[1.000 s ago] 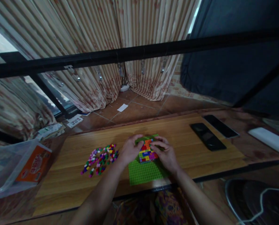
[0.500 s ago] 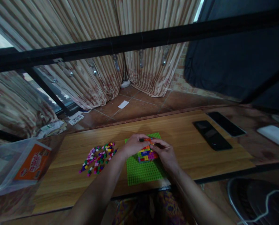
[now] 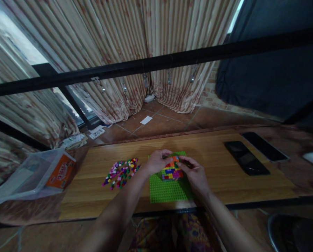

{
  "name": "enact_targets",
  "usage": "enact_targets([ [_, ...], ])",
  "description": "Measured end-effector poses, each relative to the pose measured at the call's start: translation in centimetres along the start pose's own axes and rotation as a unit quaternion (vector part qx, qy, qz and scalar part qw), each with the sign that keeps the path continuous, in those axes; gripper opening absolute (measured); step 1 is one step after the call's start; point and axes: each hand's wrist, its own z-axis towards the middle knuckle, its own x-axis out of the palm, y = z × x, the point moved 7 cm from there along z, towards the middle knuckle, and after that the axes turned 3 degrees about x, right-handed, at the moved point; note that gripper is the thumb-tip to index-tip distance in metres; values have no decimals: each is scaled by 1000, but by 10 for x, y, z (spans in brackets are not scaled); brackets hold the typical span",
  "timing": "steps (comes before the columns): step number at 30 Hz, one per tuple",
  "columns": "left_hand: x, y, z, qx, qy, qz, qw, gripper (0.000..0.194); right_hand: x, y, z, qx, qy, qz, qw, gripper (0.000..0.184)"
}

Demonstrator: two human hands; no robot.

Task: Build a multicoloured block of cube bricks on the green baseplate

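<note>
A multicoloured block of toy building bricks (image 3: 171, 174) stands on a green studded baseplate (image 3: 167, 194). My left hand (image 3: 158, 162) grips the block from its left, thumb across the upper front and fingers reaching behind. On the opposite side, my right hand (image 3: 197, 174) has its thumb and bent fingers closed against the upper right of the block. Whether a single small brick is between those fingertips is too small to make out. To the left of the baseplate, loose coloured bricks (image 3: 123, 171) lie spread in a loose pile.
Everything stands on a low wooden table (image 3: 209, 150). Two dark phone-like slabs, one a black slab (image 3: 247, 157), lie at its right. A clear plastic bin (image 3: 35, 171) with an orange label sits left. Beyond are a black rail (image 3: 158, 63) and striped curtains (image 3: 119, 35).
The camera view has shifted, so the table appears further right. Both hands stay at the brick block, their fingers moving slightly around its top, where an orange and green part now shows.
</note>
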Motion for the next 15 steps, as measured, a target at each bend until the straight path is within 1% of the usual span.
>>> enact_targets([
  [2,-23,-2,-19,15,-81,-29,996,28,-13,14,-8,-35,-51,-32,998,33],
  [3,-35,0,-33,19,-125,-42,991,27,-17,21,-14,-50,-70,-46,995,32],
  [4,-47,4,-50,15,-165,-56,985,26,-17,28,-22,-63,-75,-61,993,30],
  [5,-57,11,-68,7,-193,-66,979,26,-15,34,-31,-77,-72,-77,991,28],
  [6,-66,19,-88,0,-221,-74,972,27,-9,38,-41,-93,-56,-97,989,25],
  [7,-73,29,-108,-7,-250,-78,965,28,1,42,-51,-107,-28,-121,986,22],
  [9,-85,50,-147,-25,-304,-69,950,26,31,41,-73,-130,61,-178,974,16],
  [11,-94,71,-180,-48,-357,-58,931,24,67,31,-91,-146,162,-238,946,15],
  [12,-98,80,-194,-58,-380,-59,921,23,83,23,-97,-153,196,-265,932,16],
  [13,-100,88,-204,-66,-393,-60,915,23,97,15,-100,-160,216,-290,919,17],
  [15,-103,98,-217,-84,-404,-55,909,23,118,0,-97,-173,218,-335,900,19],
])
